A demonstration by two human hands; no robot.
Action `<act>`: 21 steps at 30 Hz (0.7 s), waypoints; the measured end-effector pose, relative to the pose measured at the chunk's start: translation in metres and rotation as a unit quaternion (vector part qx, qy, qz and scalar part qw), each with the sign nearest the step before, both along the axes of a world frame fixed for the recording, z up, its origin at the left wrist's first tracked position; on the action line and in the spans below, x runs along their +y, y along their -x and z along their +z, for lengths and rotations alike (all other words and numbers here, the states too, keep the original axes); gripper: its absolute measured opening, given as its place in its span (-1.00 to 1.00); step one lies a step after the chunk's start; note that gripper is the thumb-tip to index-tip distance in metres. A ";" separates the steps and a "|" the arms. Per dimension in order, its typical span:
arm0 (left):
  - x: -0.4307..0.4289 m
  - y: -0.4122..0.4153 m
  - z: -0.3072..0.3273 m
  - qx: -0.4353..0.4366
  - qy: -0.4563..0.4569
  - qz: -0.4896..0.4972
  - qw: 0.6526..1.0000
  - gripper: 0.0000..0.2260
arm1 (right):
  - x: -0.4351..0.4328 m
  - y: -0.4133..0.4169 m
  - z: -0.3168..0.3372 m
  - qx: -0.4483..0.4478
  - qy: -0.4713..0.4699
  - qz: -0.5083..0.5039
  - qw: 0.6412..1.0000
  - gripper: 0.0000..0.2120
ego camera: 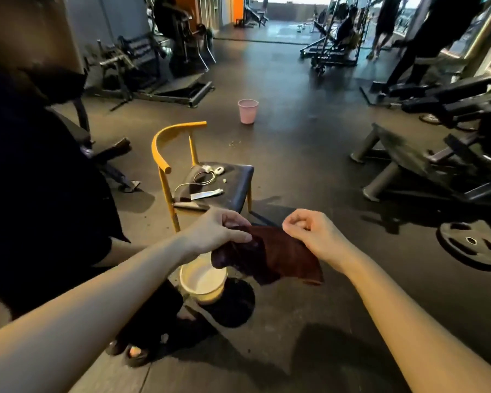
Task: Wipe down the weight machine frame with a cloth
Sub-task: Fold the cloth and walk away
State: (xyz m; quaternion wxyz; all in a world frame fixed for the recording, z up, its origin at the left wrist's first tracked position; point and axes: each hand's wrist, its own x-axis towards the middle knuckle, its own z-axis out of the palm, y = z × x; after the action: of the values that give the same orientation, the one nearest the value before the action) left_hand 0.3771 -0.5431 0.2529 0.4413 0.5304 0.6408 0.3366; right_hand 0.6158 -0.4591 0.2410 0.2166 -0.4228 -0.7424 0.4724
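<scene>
A dark red cloth [275,255] hangs between my two hands in the middle of the view. My left hand [219,231] pinches its left edge with thumb and fingers. My right hand [312,232] is closed over its upper right edge. The cloth droops over a white bowl [201,282] held low by a person in dark clothes [40,194] at my left. Dark weight machine frames [425,165] stand on the floor at the right, well away from both hands.
A yellow chair [165,154] with cables and small items on its black seat stands just beyond my hands. A pink bucket [247,110] sits further back on the floor. A weight plate [469,246] lies at right. More machines and people fill the background.
</scene>
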 end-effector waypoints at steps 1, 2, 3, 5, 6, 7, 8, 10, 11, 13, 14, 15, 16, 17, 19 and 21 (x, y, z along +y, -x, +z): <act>0.017 0.018 -0.001 -0.008 0.008 0.008 1.000 -0.88 | 0.021 0.016 -0.002 0.006 0.014 0.001 1.000 -0.93; 0.036 0.038 -0.002 -0.018 0.015 0.022 0.999 -0.89 | 0.045 0.033 -0.004 0.011 0.035 0.009 0.999 -0.91; 0.054 0.056 -0.005 -0.033 0.020 0.040 0.998 -0.88 | 0.069 0.050 -0.005 0.013 0.061 0.021 0.998 -0.88; 0.090 0.093 -0.014 -0.045 0.026 0.076 0.996 -0.87 | 0.118 0.084 -0.009 0.012 0.116 0.041 0.992 -0.83; 0.109 0.111 -0.020 -0.045 0.030 0.097 0.994 -0.86 | 0.143 0.103 -0.013 0.010 0.137 0.050 0.989 -0.79; 0.129 0.129 -0.025 -0.052 0.036 0.121 0.991 -0.84 | 0.168 0.122 -0.017 0.004 0.145 0.061 0.987 -0.77; 0.148 0.147 -0.031 -0.056 0.042 0.142 0.987 -0.83 | 0.193 0.142 -0.024 0.000 0.141 0.077 0.987 -0.77; 0.184 0.184 -0.043 -0.056 0.055 0.186 0.979 -0.80 | 0.244 0.183 -0.039 -0.002 0.111 0.103 0.988 -0.78; 0.201 0.201 -0.049 -0.057 0.059 0.208 0.975 -0.80 | 0.270 0.205 -0.045 -0.002 0.103 0.111 0.988 -0.79; 0.235 0.233 -0.060 -0.062 0.059 0.252 0.964 -0.84 | 0.320 0.249 -0.054 -0.008 0.088 0.130 0.988 -0.84; 0.250 0.248 -0.065 -0.058 0.059 0.278 0.957 -0.86 | 0.341 0.271 -0.059 -0.012 0.080 0.136 0.987 -0.86; 0.263 0.260 -0.069 -0.057 0.058 0.310 0.947 -0.86 | 0.360 0.292 -0.064 -0.010 0.076 0.142 0.987 -0.87; 0.275 0.274 -0.074 -0.053 0.057 0.336 0.939 -0.86 | 0.377 0.312 -0.070 -0.006 0.074 0.148 0.986 -0.87; 0.286 0.286 -0.078 -0.054 0.056 0.360 0.930 -0.85 | 0.390 0.332 -0.077 -0.002 0.069 0.153 0.986 -0.84; 0.310 0.316 -0.085 -0.057 0.070 0.404 0.910 -0.84 | 0.417 0.374 -0.090 -0.005 0.064 0.161 0.985 -0.81; 0.332 0.350 -0.093 -0.051 0.074 0.438 0.895 -0.84 | 0.438 0.417 -0.103 -0.003 0.075 0.163 0.984 -0.82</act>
State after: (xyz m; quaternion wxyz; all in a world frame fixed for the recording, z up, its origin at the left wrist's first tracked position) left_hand 0.0276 -0.2112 0.1604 0.3195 0.1443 0.8077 0.4741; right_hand 0.1992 -0.0211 0.1382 0.1016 -0.3125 -0.7645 0.5545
